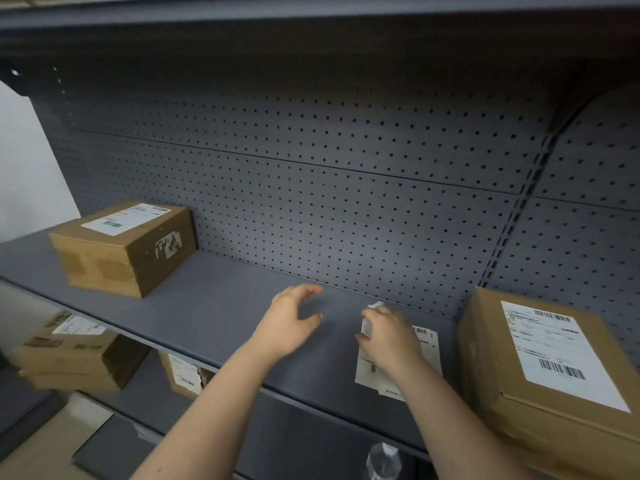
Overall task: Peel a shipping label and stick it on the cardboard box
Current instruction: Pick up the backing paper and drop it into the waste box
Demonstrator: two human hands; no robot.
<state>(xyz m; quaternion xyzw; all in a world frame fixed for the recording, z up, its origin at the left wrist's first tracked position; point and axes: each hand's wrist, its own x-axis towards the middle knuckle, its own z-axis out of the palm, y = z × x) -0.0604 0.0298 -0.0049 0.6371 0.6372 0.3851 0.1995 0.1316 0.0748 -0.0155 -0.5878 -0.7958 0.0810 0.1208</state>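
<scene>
A white shipping label sheet (427,355) with barcodes lies on the grey shelf (221,306), right of centre. My right hand (389,332) rests on top of it, fingers curled, pinching a lifted white corner at the sheet's far end. My left hand (291,322) hovers over the bare shelf to the left of the sheet, fingers spread, holding nothing. A cardboard box (550,372) with a white label on its top stands at the right, close to the sheet. Another labelled cardboard box (124,247) sits at the far left of the shelf.
A perforated grey back panel (346,188) closes the rear of the shelf, and another shelf hangs overhead. Several labelled boxes (76,348) sit on the lower shelf at left. A clear bottle top (384,459) shows at the bottom edge.
</scene>
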